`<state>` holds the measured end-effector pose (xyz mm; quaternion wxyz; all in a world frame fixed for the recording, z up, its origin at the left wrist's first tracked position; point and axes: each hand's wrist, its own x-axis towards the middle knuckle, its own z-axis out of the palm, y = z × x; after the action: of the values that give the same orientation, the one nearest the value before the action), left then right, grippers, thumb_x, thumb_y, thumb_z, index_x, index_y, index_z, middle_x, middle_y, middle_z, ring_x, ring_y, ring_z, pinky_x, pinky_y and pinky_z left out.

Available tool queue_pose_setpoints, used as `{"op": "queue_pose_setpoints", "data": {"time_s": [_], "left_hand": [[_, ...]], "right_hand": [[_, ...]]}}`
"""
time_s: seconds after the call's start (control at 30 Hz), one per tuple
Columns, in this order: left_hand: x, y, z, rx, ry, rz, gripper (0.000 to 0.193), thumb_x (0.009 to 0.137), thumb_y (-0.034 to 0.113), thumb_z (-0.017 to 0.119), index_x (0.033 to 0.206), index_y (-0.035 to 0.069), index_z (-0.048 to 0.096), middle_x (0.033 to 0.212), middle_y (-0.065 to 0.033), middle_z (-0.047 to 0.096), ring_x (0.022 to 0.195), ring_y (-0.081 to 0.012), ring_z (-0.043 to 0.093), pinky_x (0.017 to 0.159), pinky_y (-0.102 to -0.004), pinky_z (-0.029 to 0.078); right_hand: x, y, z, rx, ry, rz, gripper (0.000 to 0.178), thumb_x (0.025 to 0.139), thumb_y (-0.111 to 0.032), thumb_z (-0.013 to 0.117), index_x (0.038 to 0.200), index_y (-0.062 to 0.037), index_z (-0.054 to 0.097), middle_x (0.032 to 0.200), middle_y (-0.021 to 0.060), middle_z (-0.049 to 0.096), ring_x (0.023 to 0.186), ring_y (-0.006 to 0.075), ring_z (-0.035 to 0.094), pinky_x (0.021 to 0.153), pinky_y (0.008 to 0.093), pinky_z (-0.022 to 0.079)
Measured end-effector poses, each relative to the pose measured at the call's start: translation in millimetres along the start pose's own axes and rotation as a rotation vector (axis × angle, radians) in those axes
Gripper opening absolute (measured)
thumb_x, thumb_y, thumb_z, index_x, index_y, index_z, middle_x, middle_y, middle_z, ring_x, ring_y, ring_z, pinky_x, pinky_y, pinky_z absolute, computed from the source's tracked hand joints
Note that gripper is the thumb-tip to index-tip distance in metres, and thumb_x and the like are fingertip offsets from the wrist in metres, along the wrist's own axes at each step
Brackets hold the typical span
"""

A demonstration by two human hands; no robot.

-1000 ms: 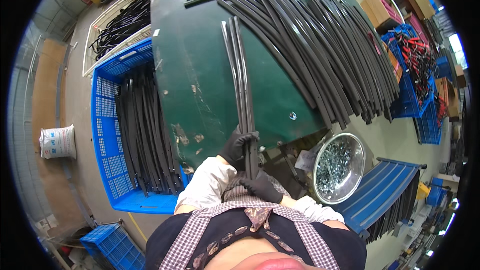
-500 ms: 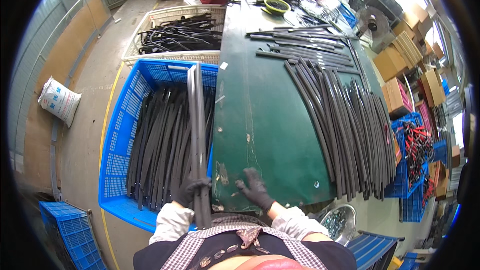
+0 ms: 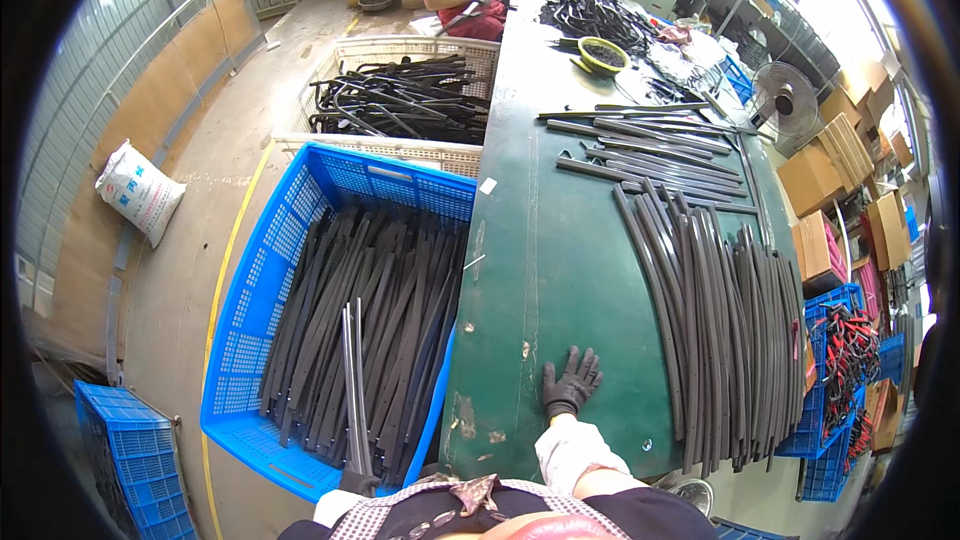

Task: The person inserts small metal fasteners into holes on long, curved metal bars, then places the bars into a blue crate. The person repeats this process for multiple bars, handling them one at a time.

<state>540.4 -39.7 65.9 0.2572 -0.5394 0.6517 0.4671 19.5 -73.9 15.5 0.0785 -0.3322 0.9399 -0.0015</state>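
My left hand (image 3: pixel 359 483), in a dark glove, is low at the near end of the blue crate, closed around the lower end of a couple of shiny dark strips (image 3: pixel 353 390). They tilt up over many similar dark grey strips (image 3: pixel 320 310) lying lengthwise in the blue crate (image 3: pixel 240 350). Part of this hand is cut off by my clothing. My right hand (image 3: pixel 572 385), also gloved, rests with fingers spread on the green tabletop (image 3: pixel 560 270), holding nothing. To its right lies a wide row of long dark strips (image 3: pixel 735 340).
Beyond the blue crate stands a cream crate (image 3: pixel 300 120) of bent black parts. More strips lie crosswise farther up the table, near a yellow-green bowl (image 3: pixel 603 55). A co-worker in a red apron (image 3: pixel 470 10) handles parts at the far left. A fan (image 3: pixel 785 95) stands right.
My left hand has moved down and left with the strips, which now sit lower over the crate. My right hand has shifted right across the tabletop. The head view has tilted.
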Motion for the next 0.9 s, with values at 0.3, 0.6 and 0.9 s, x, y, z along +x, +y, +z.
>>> {"op": "queue_pose_setpoints", "data": {"time_s": [0.3, 0.6, 0.9], "left_hand": [[22, 35, -4, 0.013, 0.022, -0.08, 0.034, 0.077, 0.021, 0.073, 0.1, -0.003, 0.066, 0.094, -0.0162, 0.071, 0.083, -0.0231, 0.07, 0.07, -0.0345, 0.056], [26, 42, -24, 0.051, 0.034, -0.117, 0.033, 0.078, 0.023, 0.071, 0.1, -0.001, 0.067, 0.093, -0.0166, 0.071, 0.083, -0.0249, 0.07, 0.07, -0.0361, 0.055], [21, 38, -26, 0.073, 0.042, -0.119, 0.033, 0.079, 0.025, 0.069, 0.1, 0.0, 0.068, 0.092, -0.0171, 0.071, 0.082, -0.0268, 0.07, 0.07, -0.0378, 0.055]], "right_hand": [[1, -2, -10, -0.002, -0.056, 0.013, 0.076, 0.091, -0.061, 0.046, 0.154, -0.0207, 0.033, 0.164, 0.0141, 0.014, 0.152, 0.0321, 0.008, 0.12, 0.0549, -0.001], [4, -1, -8, 0.003, -0.056, 0.023, 0.077, 0.09, -0.06, 0.048, 0.153, -0.019, 0.033, 0.164, 0.0144, 0.015, 0.152, 0.0327, 0.009, 0.12, 0.0543, 0.0], [1, 0, -8, 0.012, 0.018, 0.0, 0.074, 0.088, -0.057, 0.053, 0.15, -0.019, 0.038, 0.162, 0.0147, 0.02, 0.151, 0.0336, 0.014, 0.12, 0.0544, 0.005]]}}
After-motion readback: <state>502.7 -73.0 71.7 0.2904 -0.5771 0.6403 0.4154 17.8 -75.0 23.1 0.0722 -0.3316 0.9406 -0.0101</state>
